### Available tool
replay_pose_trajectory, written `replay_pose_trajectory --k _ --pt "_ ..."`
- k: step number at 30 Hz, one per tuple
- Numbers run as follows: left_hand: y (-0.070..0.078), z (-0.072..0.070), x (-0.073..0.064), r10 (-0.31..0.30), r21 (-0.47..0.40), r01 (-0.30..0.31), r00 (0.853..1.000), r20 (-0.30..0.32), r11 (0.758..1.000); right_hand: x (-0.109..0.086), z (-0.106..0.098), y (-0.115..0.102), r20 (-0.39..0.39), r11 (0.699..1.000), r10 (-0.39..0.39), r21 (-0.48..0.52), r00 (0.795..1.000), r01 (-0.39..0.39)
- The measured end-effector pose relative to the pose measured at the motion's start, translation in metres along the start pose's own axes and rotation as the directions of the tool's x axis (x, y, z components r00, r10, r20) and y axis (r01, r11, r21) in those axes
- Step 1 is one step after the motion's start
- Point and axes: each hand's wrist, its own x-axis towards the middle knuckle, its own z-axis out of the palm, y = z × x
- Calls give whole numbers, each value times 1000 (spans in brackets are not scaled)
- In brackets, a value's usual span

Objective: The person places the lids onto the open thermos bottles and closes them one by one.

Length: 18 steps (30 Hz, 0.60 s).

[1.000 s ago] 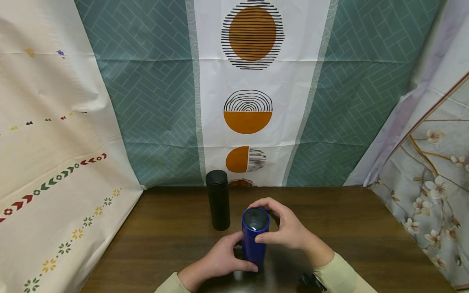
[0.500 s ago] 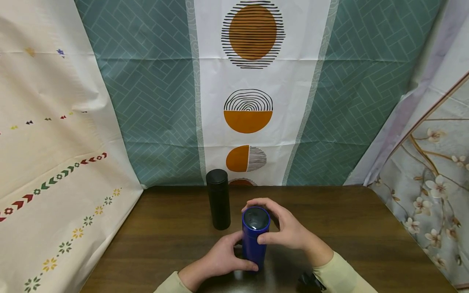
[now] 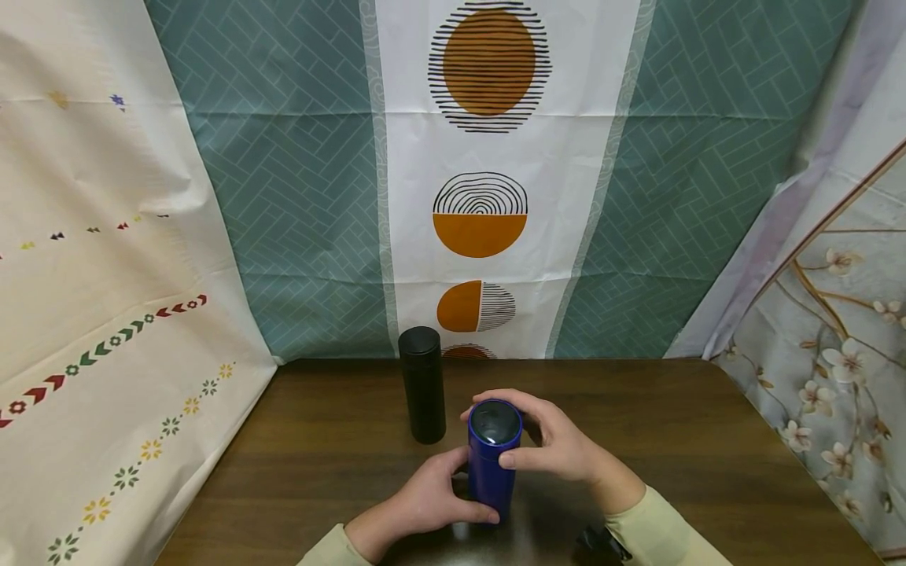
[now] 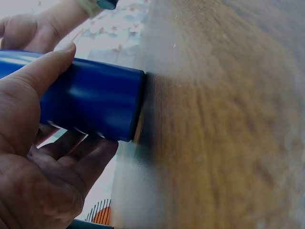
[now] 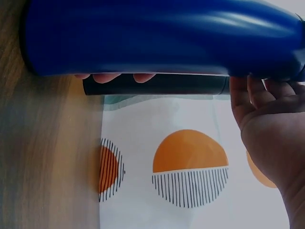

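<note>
A blue vacuum flask (image 3: pixel 488 481) with a glossy dark-topped lid (image 3: pixel 495 423) stands upright on the wooden table. My left hand (image 3: pixel 430 495) grips its lower body, thumb in front and fingers behind. The left wrist view shows the base of the flask (image 4: pixel 102 102) right at the tabletop. Up at the lid, my right hand (image 3: pixel 555 442) holds on with its thumb on the near right side and fingers reaching round the far side. In the right wrist view, fingertips of the right hand (image 5: pixel 269 124) go out of sight behind the flask (image 5: pixel 133 38).
Behind and left of the blue flask stands a taller-looking black flask (image 3: pixel 425 393). A patterned cloth (image 3: pixel 481 299) hangs along the table's back edge, with cream fabric (image 3: pixel 127 377) on the left and floral fabric (image 3: pixel 835 393) on the right. A small black device (image 3: pixel 602 545) sits by the right sleeve.
My right hand has turned slightly about the lid: its thumb has slid a little to the right and its far fingertips to the left. The left hand and the flask body stay put.
</note>
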Motion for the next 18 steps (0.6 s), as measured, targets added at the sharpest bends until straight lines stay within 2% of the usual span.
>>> replay_pose_trajectory --k 10,18 --pt "-1 2 0 22 8 -22 1000 0 1000 -2 0 1 -76 998 21 -51 997 -25" --pt "-1 1 0 33 0 -33 999 -4 999 -1 2 -1 -142 991 82 -93 986 -95"
